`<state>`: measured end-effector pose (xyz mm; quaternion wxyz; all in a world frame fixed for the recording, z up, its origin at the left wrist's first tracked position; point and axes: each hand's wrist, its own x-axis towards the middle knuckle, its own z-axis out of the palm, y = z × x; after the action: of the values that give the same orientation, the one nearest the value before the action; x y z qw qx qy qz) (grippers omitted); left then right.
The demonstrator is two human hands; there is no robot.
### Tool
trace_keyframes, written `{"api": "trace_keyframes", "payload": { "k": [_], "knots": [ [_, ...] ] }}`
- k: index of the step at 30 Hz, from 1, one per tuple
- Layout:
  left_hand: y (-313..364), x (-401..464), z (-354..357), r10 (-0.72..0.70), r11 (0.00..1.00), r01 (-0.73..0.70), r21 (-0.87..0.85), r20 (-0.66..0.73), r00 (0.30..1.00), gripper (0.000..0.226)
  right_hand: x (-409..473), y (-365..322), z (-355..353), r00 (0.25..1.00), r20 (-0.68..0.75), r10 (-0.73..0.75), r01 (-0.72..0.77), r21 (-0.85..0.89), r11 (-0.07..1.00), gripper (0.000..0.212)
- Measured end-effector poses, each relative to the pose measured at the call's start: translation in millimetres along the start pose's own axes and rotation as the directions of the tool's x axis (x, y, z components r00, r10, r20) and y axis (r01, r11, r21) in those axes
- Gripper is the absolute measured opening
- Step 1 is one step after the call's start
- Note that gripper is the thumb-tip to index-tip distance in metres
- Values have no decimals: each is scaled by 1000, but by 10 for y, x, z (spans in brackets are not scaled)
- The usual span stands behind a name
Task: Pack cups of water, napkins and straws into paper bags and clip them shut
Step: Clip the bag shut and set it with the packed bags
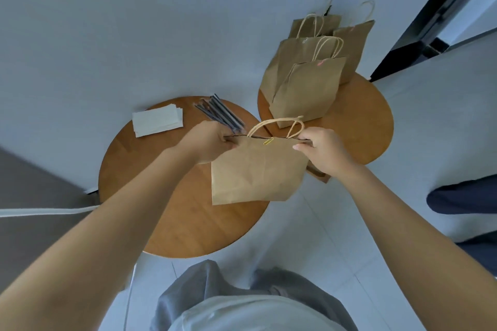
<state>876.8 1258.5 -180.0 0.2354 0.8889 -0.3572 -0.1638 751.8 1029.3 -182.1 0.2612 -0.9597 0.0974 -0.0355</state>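
Observation:
A brown paper bag (255,172) with twisted paper handles stands at the right edge of the near round wooden table (172,212). A yellow paper clip (268,141) sits on its closed top edge. My left hand (212,140) pinches the bag's top left corner. My right hand (322,150) pinches the top right corner. A stack of white napkins (157,119) lies at the table's far left. A bundle of dark straws (220,113) lies beside it, just behind my left hand. What the bag holds is hidden.
Several clipped paper bags (309,88) stand together on a second round table (357,126) at the back right. A dark door frame (430,16) rises at the far right. Someone's dark trouser leg (462,196) shows at the right edge. A white cable (45,212) runs at the left.

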Motion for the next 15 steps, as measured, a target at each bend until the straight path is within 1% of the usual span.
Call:
{"api": "trace_keyframes", "payload": {
  "k": [3,8,12,15],
  "knots": [
    [424,352,177,36,999,-37,26,35,999,20,-2,446,-342,999,-26,29,-29,4,1000,21],
    [1059,922,447,40,999,-41,25,60,997,28,91,1167,-846,995,-56,83,-85,-39,996,29],
    [1447,1424,625,26,1000,-26,-3,114,993,26,281,1726,-1133,988,-91,124,-130,-68,989,18],
    [1626,1807,771,33,999,-39,35,160,987,27,521,2079,-1274,987,-81,141,-148,-86,985,12]
  ]
}}
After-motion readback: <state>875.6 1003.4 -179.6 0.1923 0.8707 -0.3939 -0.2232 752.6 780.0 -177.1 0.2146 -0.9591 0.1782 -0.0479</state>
